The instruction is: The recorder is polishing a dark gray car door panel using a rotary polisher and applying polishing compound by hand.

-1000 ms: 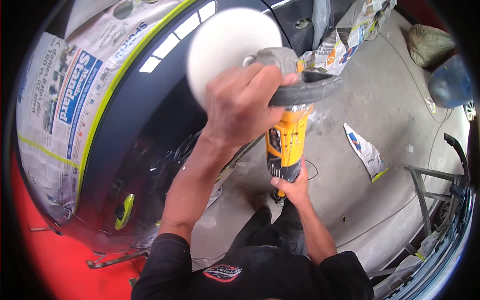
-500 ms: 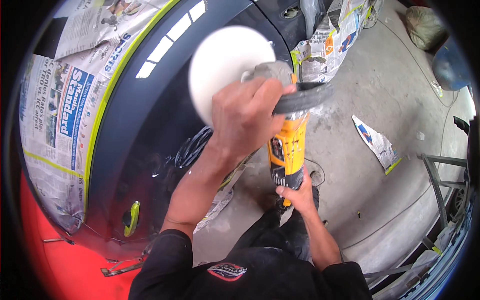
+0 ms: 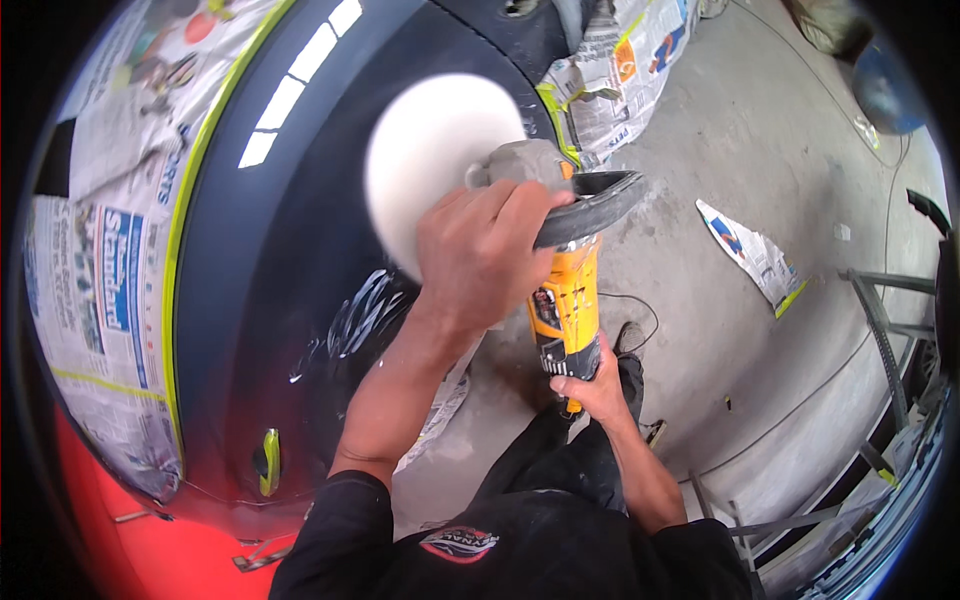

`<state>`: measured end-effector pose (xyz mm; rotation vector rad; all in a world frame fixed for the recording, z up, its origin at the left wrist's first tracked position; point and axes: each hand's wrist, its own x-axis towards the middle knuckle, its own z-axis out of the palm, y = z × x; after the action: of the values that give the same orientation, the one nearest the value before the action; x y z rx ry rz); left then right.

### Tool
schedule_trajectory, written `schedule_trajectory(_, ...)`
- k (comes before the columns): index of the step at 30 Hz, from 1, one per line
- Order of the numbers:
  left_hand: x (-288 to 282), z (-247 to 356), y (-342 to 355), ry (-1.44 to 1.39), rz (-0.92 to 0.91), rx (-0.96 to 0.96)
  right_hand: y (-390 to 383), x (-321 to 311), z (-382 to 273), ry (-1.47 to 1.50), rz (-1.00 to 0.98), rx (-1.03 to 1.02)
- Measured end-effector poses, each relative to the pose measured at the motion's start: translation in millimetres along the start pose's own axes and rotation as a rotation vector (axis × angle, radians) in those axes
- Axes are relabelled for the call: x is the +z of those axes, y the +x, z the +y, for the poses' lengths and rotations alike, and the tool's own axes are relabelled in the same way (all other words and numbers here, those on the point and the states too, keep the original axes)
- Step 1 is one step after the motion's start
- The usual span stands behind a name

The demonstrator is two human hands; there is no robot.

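A yellow and black power polisher [image 3: 574,285] lies across the middle of the view. Its round white pad [image 3: 425,150], blurred at the edge, is up against a glossy dark car panel [image 3: 290,230]; its exact contact is hidden. My left hand [image 3: 485,245] is closed around the black loop handle [image 3: 600,208] near the polisher's head. Lower down, my right hand [image 3: 597,385] wraps the rear end of the tool's body. White streaks [image 3: 362,315] mark the panel just below the pad, beside my left forearm.
Newspaper masking [image 3: 75,310] edged with yellow-green tape covers the car at left; more newspaper [image 3: 640,85] hangs at the top. A torn newspaper piece [image 3: 748,255] and a cord [image 3: 655,310] lie on the concrete floor. A metal frame [image 3: 885,340] stands at right.
The view has tilted and shifted slightly. The polisher and both hands sit a little farther left in the picture, grips unchanged. More of the white streaks shows below the pad.
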<state>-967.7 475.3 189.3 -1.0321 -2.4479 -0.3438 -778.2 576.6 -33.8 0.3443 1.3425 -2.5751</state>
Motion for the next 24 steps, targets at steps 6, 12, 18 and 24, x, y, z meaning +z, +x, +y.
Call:
schedule_trajectory(6,4.6,13.3,36.4,0.032,0.097,-0.026,28.6,-7.8,-32.6,0.011,-0.018,-0.02)
schedule_trajectory(12,41.5,10.7,54.0,0.06,0.001,0.019,46.6,-24.5,-27.2,-0.012,-0.024,0.015)
schedule_trajectory(18,113.6,16.0,52.0,-0.02,-0.189,-0.008,44.0,-74.3,16.0,0.131,0.021,0.085)
schedule_trajectory(24,162.9,13.0,48.5,-0.003,-0.237,-0.047,52.4,-110.4,20.8,0.223,-0.011,0.29)
